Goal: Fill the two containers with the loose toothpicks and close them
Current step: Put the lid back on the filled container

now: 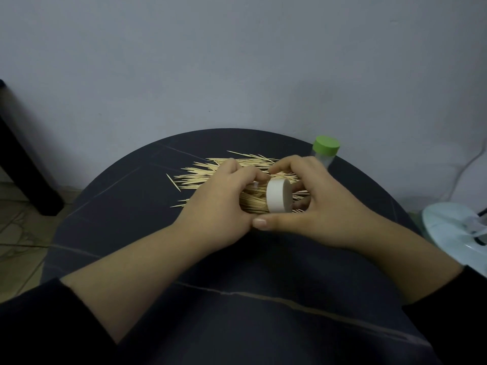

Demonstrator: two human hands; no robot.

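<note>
Looks like a home room: round dark table [110, 233] pushed against plain painted wall [237, 61], tiled floor [18, 233] at left, loose cable [463, 167] down the wall, pale fan base [448, 227] at right.

No readable text, label or number shows on anything here.

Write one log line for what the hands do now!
left hand: holds toothpick container | right hand: at white cap | green-capped container: closed
</note>
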